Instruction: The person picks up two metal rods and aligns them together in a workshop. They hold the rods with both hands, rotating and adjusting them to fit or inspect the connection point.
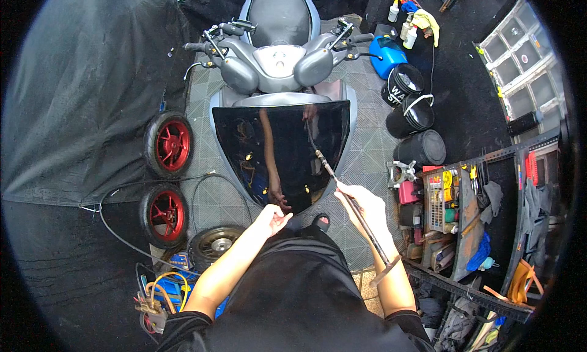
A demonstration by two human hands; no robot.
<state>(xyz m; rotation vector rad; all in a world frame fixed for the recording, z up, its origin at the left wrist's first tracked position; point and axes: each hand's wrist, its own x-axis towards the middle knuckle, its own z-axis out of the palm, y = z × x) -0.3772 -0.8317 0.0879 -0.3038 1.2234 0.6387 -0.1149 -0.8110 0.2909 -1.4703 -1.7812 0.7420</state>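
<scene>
My right hand is closed around a long T-handle socket wrench. Its narrow end points forward over a glossy black panel on the front of a grey scooter, and its crossbar lies back along my forearm. I cannot tell whether the tip touches the panel, which mirrors my arms and the tool. My left hand is held just off the panel's lower left edge, fingers curled in. Anything inside that hand is hidden or too small to make out.
Two red-rimmed wheels lie at the left, near a dark wheel and a looping hose. Black buckets and a blue container stand at the right. A loaded tool shelf borders my right side.
</scene>
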